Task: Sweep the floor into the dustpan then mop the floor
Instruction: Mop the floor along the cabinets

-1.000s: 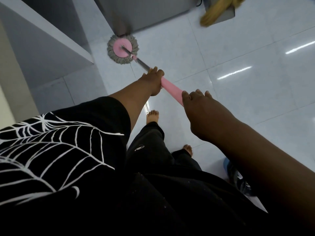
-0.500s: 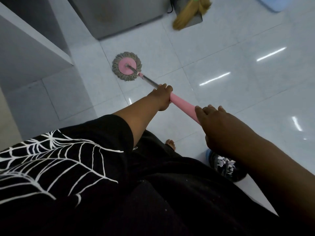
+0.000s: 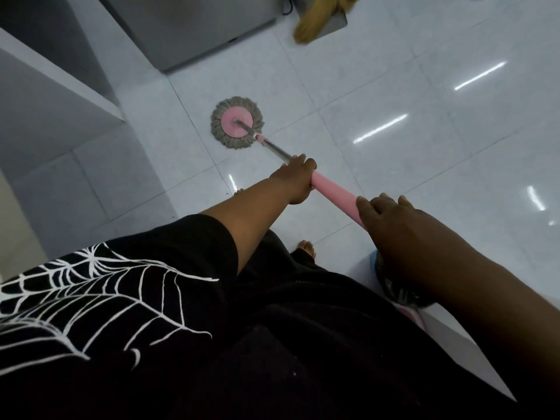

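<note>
Round mop head (image 3: 237, 122) lies flat on the tiled floor (image 3: 424, 183), near the grey cabinet (image 3: 188, 31) edge, with a ledge (image 3: 60, 86) at left. Fingers of the left hand (image 3: 295, 181) and right hand (image 3: 391, 225) grasp the pink handle (image 3: 333, 192). Open floor lies right.

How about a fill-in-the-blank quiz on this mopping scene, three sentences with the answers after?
The spin mop head has a ____ disc at its centre.
Of the left hand and right hand, the ____ one grips the mop handle nearer the head.
The yellowish bristles at the top edge belong to a ____.
Missing words: pink; left; broom.
</note>
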`<control>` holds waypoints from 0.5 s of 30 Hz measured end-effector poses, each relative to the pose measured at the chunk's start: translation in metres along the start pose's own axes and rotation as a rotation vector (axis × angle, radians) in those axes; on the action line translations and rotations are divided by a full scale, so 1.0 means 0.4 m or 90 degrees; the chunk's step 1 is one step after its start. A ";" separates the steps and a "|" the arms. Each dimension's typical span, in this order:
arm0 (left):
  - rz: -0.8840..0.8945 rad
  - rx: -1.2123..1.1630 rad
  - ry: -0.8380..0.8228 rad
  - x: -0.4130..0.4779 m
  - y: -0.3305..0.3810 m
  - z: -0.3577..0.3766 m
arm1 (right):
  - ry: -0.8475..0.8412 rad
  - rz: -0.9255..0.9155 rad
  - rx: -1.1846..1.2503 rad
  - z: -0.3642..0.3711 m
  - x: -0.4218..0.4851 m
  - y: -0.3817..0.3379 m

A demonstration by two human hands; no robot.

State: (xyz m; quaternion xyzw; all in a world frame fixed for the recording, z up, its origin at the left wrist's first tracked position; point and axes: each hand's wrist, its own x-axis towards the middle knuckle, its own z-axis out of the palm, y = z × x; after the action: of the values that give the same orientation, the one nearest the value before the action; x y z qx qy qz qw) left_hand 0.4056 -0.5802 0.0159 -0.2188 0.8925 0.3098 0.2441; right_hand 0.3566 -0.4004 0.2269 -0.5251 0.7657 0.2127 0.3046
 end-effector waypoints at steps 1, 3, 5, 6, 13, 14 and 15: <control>-0.004 -0.002 -0.004 0.004 -0.015 -0.010 | -0.001 -0.005 -0.003 -0.008 0.015 -0.009; -0.009 -0.006 -0.010 0.015 -0.053 -0.034 | -0.005 -0.015 -0.002 -0.030 0.053 -0.035; -0.013 -0.007 -0.011 0.031 -0.102 -0.067 | -0.002 -0.019 0.011 -0.058 0.097 -0.065; -0.016 -0.005 -0.011 0.040 -0.131 -0.087 | 0.003 -0.022 0.017 -0.075 0.121 -0.080; -0.055 0.007 -0.038 0.139 -0.328 -0.251 | 0.028 -0.042 0.020 -0.217 0.328 -0.170; -0.062 0.011 -0.040 0.154 -0.351 -0.275 | 0.036 -0.043 0.024 -0.235 0.357 -0.178; -0.071 0.014 -0.043 0.170 -0.373 -0.299 | 0.045 -0.043 0.026 -0.250 0.386 -0.186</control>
State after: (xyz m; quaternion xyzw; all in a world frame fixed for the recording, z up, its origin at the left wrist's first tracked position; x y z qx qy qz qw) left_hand 0.3973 -0.7816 -0.0072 -0.2546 0.8737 0.2929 0.2932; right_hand 0.3613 -0.5957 0.1926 -0.5514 0.7619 0.1678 0.2955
